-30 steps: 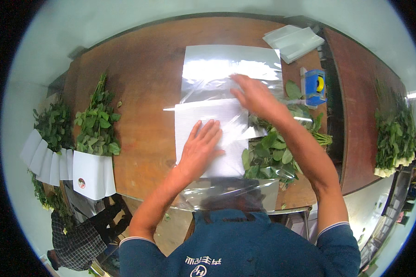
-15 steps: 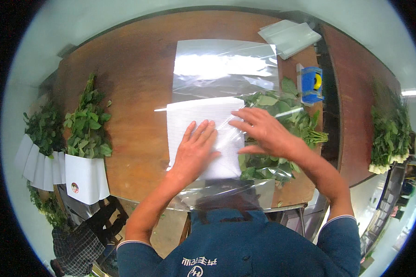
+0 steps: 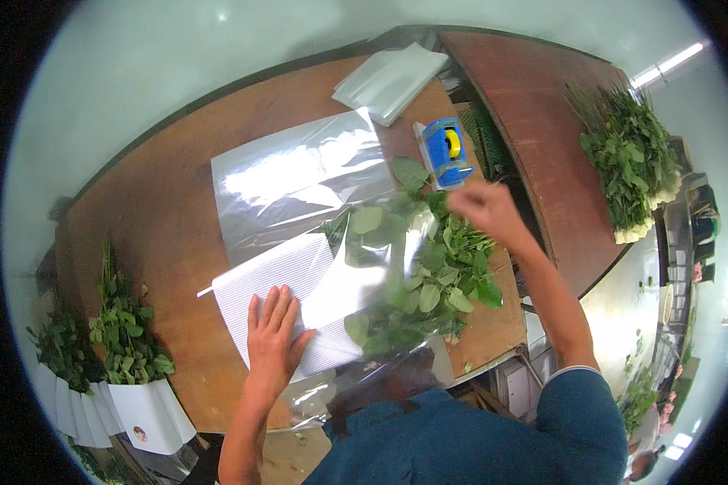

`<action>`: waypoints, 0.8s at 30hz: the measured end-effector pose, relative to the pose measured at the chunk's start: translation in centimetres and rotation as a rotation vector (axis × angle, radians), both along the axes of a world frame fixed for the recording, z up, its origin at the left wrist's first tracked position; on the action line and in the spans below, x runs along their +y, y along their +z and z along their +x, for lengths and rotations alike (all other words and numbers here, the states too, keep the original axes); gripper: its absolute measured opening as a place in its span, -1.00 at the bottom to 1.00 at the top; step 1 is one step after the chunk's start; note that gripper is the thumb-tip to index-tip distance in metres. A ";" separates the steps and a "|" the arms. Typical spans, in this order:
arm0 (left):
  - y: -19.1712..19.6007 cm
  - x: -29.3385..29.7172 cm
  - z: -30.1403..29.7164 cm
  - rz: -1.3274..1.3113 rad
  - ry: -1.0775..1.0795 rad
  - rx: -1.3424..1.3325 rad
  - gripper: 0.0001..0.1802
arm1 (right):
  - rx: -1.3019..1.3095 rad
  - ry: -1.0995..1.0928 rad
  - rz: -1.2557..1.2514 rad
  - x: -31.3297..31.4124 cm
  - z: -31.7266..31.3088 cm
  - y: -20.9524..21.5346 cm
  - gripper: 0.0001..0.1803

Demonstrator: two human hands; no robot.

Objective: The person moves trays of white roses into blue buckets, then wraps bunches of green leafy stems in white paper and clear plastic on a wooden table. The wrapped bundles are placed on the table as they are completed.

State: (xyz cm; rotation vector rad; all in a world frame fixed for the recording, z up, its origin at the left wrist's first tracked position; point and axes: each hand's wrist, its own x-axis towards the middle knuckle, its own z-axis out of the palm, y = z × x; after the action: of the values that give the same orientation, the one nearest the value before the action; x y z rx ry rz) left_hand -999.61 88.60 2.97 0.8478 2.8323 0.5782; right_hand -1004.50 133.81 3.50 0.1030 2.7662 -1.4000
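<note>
My left hand [image 3: 273, 343] lies flat with fingers stretched on a white ribbed paper wrap [image 3: 287, 271]. The wrap sits over one end of a leafy green bunch of stems [image 3: 437, 279], and whatever it covers there is hidden. Clear plastic film [image 3: 255, 190] is spread under and partly over the bunch. Beside the front end of a blue tape dispenser [image 3: 439, 153] with a yellow core is my right hand [image 3: 485, 212]. Its fingers are curled together and a little blurred; what they may hold cannot be made out.
A stack of clear sleeves [image 3: 396, 77] lies at the table's far edge. White-wrapped leafy bunches [image 3: 141, 404] stand at the left. On the reddish table [image 3: 514, 105] to the right rests a bunch of pale flowers [image 3: 635, 162]. A gap separates the two tables.
My right hand has left the wrap and moved to the tape dispenser, its fingers now curled. My left hand stays on the wrap. The view has turned to the right.
</note>
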 end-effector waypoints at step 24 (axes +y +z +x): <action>-0.4 0.3 -0.5 -0.003 -0.039 0.032 -0.30 | -0.200 -0.522 -0.356 5.5 1.4 -10.1 -0.57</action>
State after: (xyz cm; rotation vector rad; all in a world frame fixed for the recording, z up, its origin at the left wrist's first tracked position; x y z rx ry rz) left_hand -1000.14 88.88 2.59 0.9177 2.8379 0.5599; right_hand -1003.08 139.36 -6.55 0.9468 2.3731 -1.8398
